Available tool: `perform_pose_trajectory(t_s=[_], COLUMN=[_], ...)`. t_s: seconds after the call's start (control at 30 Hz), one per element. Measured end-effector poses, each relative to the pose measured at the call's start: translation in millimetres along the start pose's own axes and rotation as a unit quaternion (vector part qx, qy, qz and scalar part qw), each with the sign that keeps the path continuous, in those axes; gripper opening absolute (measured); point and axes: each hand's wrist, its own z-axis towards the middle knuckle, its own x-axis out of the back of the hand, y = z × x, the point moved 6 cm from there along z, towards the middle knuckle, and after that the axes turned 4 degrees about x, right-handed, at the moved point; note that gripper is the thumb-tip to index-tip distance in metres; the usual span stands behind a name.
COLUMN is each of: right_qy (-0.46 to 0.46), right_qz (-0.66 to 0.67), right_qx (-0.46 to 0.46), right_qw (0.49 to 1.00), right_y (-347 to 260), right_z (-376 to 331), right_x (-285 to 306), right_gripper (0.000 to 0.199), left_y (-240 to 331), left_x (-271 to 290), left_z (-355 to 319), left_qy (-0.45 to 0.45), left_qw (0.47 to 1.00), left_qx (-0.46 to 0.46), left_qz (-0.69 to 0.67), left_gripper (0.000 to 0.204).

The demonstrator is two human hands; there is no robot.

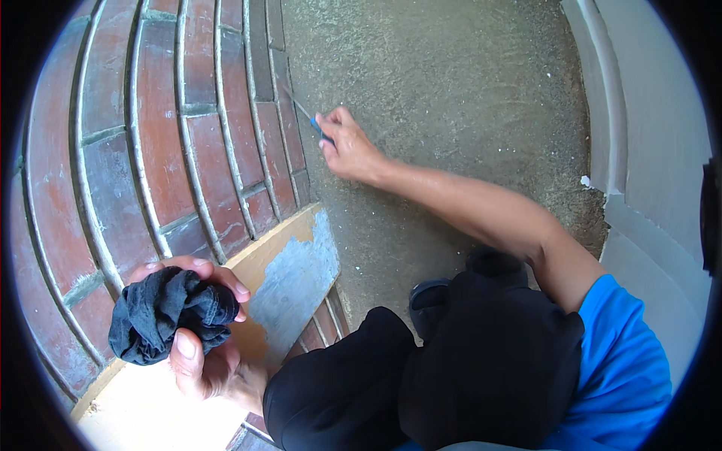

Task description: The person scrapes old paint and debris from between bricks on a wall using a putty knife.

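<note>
holding thin tool (pixel 315 123) at brick wall edge (pixel 298 143)

A brick wall (pixel 162 150) is running along the left, a second wall (pixel 665 135) along the right, with a concrete floor (pixel 451 83) lying between. On the near left, the left hand (pixel 218 370) is holding a cloth (pixel 167 316); farther forward, the right hand (pixel 351 149) is gripping a screwdriver (pixel 314 122) (its shaft (pixel 299 105) pointing forward and left).

At eleven o'clock, the right hand (pixel 347 146) hides part of the thin tool (pixel 301 107), whose tip is too fine to make out. At eight, black cloth (pixel 167 317) covers the left hand's (pixel 207 370) palm. At three, the rim crops a dark object (pixel 710 218) (its kind unclear).
</note>
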Motion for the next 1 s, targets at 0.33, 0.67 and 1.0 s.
perform_pose_trajectory(t_s=[0.33,0.67,1.0], right_qy=[0.011,0.05,0.037], right_qz=[-0.015,-0.024,-0.015], right_qx=[-0.004,0.047,0.049], right_qw=[1.0,0.997,0.998], right_y=[-0.9,-6.5,3.0], right_z=[17.6,41.6,6.7], right_x=[6.7,9.8,1.2], right_gripper=[0.043,0.047,0.048], left_y=[-1.5,-5.0,-7.1], left_x=[-0.9,-0.4,-7.8], left_z=[2.5,2.1,6.3], left_qy=[0.009,-0.003,-0.014], left_qw=[1.0,1.0,1.0], left_qx=[0.001,-0.01,-0.001], left_qz=[0.0,-0.019,-0.025], left_gripper=[0.072,0.067,0.065])
